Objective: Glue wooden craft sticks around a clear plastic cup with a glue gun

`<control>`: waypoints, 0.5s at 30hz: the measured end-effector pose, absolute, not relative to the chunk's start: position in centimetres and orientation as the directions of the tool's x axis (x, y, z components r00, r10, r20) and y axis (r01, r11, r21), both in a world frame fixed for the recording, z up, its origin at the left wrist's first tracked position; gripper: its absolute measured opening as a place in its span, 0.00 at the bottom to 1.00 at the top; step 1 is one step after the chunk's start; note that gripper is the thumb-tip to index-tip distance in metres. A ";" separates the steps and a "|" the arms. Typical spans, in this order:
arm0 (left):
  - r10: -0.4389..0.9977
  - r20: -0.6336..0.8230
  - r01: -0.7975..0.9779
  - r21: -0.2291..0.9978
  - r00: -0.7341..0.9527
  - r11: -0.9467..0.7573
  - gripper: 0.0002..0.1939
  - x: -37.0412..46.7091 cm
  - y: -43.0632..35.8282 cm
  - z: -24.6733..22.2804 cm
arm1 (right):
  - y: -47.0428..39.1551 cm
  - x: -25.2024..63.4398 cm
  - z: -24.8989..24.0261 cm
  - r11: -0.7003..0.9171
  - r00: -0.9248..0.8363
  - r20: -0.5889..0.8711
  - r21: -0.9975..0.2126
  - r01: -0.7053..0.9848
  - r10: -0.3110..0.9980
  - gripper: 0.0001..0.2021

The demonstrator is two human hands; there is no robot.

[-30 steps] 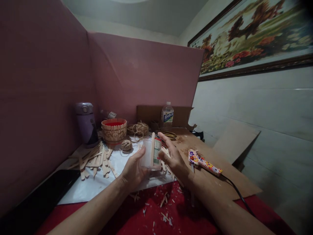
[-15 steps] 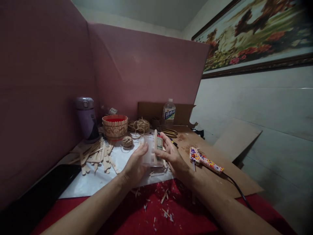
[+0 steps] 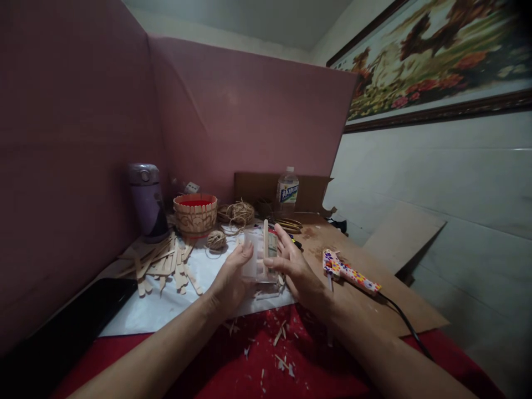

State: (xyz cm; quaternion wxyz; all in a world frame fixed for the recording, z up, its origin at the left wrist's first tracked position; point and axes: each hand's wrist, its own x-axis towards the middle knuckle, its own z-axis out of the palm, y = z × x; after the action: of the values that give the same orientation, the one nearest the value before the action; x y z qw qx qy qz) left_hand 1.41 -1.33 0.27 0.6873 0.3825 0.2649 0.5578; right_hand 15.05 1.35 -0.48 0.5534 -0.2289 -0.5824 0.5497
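Note:
Between my hands is a clear plastic container [image 3: 251,265] with a printed label on its right side. My left hand [image 3: 233,271] grips its left side, the thumb lying along the wall. A wooden craft stick [image 3: 266,239] stands upright against the container, and my right hand [image 3: 293,265] presses it there with the thumb, fingers behind. Part of the container's far side is hidden. Loose craft sticks [image 3: 166,263] lie in a pile to the left. A small ball of twine [image 3: 216,240] sits just beyond my left hand.
A flowered glue gun [image 3: 351,272] lies on the cardboard [image 3: 399,307] at right, its cord trailing forward. Behind stand a purple bottle [image 3: 148,202], a stick-covered pot [image 3: 195,219], a twine coil [image 3: 241,213] and a clear bottle [image 3: 287,191]. Wood scraps litter the red cloth [image 3: 233,360].
The upright stick and my right thumb have shifted very slightly to the right. Both hands keep their hold on the container and stick.

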 end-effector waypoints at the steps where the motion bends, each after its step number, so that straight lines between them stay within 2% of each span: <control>1: 0.972 0.061 -0.559 0.825 0.229 0.080 0.22 1.5 -1.3 0.3 | 1.2 15.0 -0.4 0.270 -0.282 0.375 -0.898 -0.346 0.883 0.51; 8: 0.974 0.067 -0.571 0.818 0.215 0.070 0.21 1.6 -1.5 0.3 | 0.4 14.8 0.5 0.163 -0.289 0.290 -0.906 -0.392 0.912 0.54; 15: 0.970 0.082 -0.591 0.803 0.231 0.072 0.20 1.6 -1.3 0.1 | 0.2 14.7 0.7 0.175 -0.294 0.298 -0.908 -0.381 0.908 0.55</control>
State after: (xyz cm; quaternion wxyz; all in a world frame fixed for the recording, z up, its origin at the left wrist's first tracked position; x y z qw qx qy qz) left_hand 1.58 -1.30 0.11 0.6879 0.3771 0.2510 0.5672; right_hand 14.75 0.20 0.66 0.5421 -0.2430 -0.5418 0.5946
